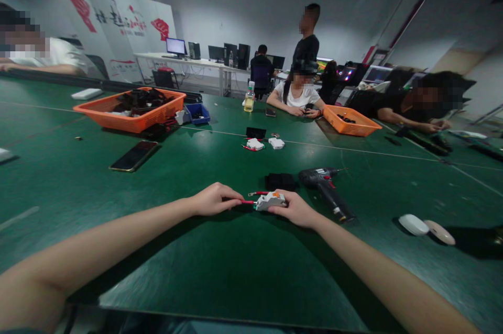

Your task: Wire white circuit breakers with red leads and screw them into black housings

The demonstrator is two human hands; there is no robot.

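Observation:
My right hand (pixel 295 209) is closed around a white circuit breaker (pixel 268 201) with an orange part on top, held just over the green table. From the left, my left hand (pixel 218 199) pinches a short red wire (pixel 247 202) whose end meets the breaker's left side. Whether that end sits inside the terminal is too small to tell. Behind the breaker lies another red wire piece (pixel 259 193) with a metal lug at its tip. A black block-shaped item (pixel 280 182) rests just beyond my right hand, beside a cordless drill (pixel 326 187).
Farther back are two white breaker-like units (pixel 255 144). A phone (pixel 134 156) and an orange basket (pixel 133 120) of dark parts are at left, with a blue bin (pixel 197 113) alongside. Another orange basket (pixel 349 123), a bottle (pixel 249 98) and co-workers line the far side.

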